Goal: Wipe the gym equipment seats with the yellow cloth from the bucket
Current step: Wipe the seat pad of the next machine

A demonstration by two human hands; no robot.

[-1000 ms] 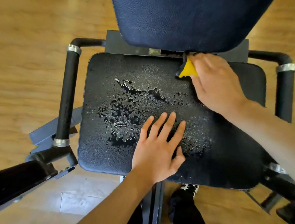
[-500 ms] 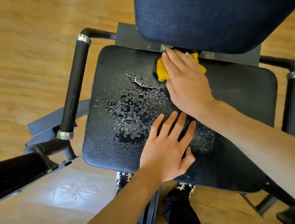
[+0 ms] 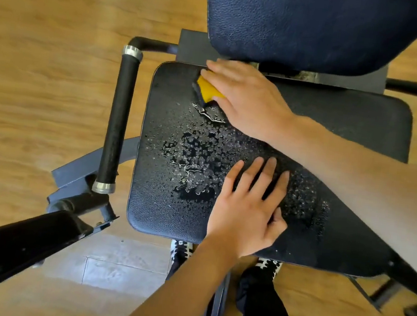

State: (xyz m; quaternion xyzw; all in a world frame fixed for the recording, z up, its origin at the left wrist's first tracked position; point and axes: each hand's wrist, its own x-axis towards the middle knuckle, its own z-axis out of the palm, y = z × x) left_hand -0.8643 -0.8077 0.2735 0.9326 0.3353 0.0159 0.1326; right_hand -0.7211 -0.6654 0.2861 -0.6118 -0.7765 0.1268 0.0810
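Presses cloth [image 3: 208, 90] onto seat [image 3: 159, 204] rear under extended fingers [image 3: 225, 77] of right hand [image 3: 251, 102]; rests left hand [image 3: 245, 212] flat, empty.

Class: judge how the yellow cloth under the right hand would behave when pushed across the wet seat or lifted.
Probably soft and floppy: the yellow cloth is bunched flat beneath the right hand. It should slide easily, since water beads sit on the smooth seat. Lifted, it is likely light, though perhaps damp.
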